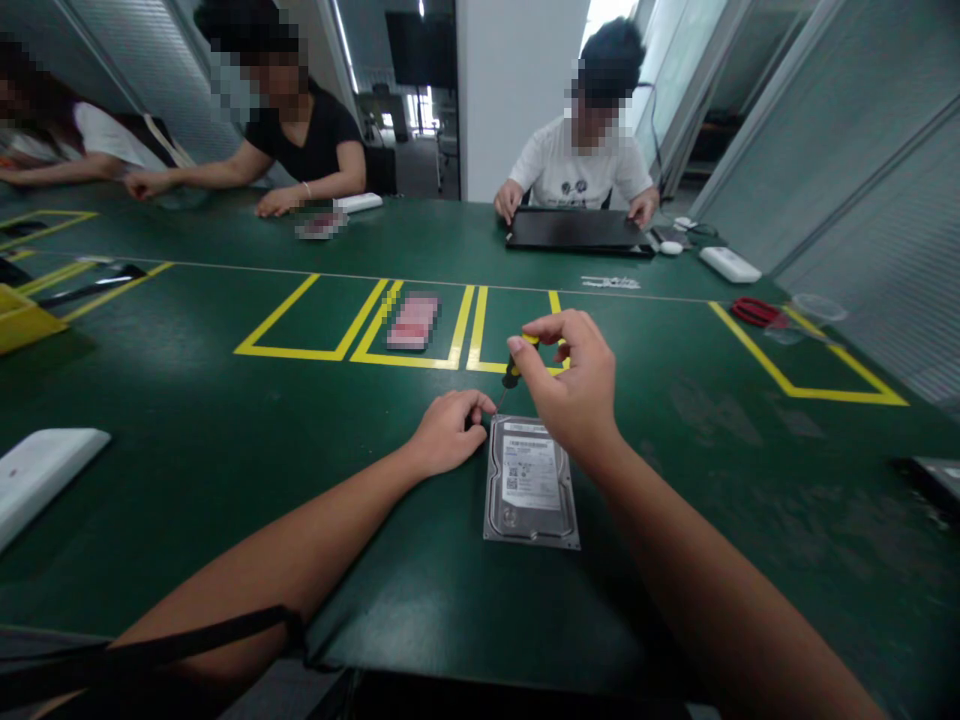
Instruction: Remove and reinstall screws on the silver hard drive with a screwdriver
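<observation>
A silver hard drive (531, 475) lies flat on the green table in front of me, its white label facing up. Above its far edge my right hand (574, 375) grips a small screwdriver (512, 374) with a black and yellow handle. The screwdriver's thin shaft slants down to the drive's far left corner. Beside that same corner rests my left hand (452, 432), its fingers curled and closed. Its index fingertip is close to the screwdriver's tip; whether anything is pinched there is hidden.
Yellow tape outlines mark the green table (360, 570). A pink phone-like object (413, 322) lies ahead, a white device (49, 470) at left, a yellow bin (26, 318) far left. Across, a person holds a black panel (581, 231); other people sit left. Red cable (757, 312) lies right.
</observation>
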`<state>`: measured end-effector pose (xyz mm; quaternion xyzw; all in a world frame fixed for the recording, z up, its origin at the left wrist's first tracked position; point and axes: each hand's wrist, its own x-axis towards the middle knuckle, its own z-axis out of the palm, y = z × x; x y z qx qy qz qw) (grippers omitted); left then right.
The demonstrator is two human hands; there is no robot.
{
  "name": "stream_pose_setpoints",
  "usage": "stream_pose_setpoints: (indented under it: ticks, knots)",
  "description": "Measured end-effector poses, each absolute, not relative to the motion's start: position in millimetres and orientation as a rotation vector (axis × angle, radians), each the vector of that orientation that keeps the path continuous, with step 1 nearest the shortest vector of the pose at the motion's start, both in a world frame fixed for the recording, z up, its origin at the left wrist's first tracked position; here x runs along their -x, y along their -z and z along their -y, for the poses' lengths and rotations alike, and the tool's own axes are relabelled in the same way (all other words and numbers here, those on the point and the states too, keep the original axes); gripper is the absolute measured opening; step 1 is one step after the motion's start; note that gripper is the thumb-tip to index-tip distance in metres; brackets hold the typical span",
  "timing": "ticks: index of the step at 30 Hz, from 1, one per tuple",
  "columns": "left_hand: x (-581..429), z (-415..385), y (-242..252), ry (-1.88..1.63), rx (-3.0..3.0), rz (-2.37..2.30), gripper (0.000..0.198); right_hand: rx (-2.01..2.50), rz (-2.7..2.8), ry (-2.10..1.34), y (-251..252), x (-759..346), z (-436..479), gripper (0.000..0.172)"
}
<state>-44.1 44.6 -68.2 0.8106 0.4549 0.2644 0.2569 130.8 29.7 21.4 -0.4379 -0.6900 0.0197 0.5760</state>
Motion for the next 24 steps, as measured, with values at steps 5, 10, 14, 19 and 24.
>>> stream_pose_setpoints:
  ticks: [5, 10, 14, 19, 24]
  knots:
    - [44.4, -44.4, 66.9, -0.712, -2.201, -1.238, 0.028, 1.042, 1.603, -0.078, -21.6, -131.7, -30.4, 0.005]
    - [44.2, -43.8, 66.8, -0.714, -2.204, -1.246, 0.028, 1.049, 1.612, -0.094, -22.0, -131.7, -29.3, 0.009]
    - [44.5, -43.8, 67.5, -0.711, -2.21, -1.246, 0.027, 1.053, 1.626, -0.108, -22.1, -130.9, -28.4, 0.009]
    - [44.2, -44.0, 66.7, -0.712, -2.202, -1.251, 0.026, 1.023, 1.639, -0.093, -22.2, -131.3, -28.9, 0.008]
    - [44.0, -43.8, 66.7, -0.72, -2.207, -1.241, 0.027, 1.039, 1.647, -0.076, -22.2, -132.2, -29.7, 0.006]
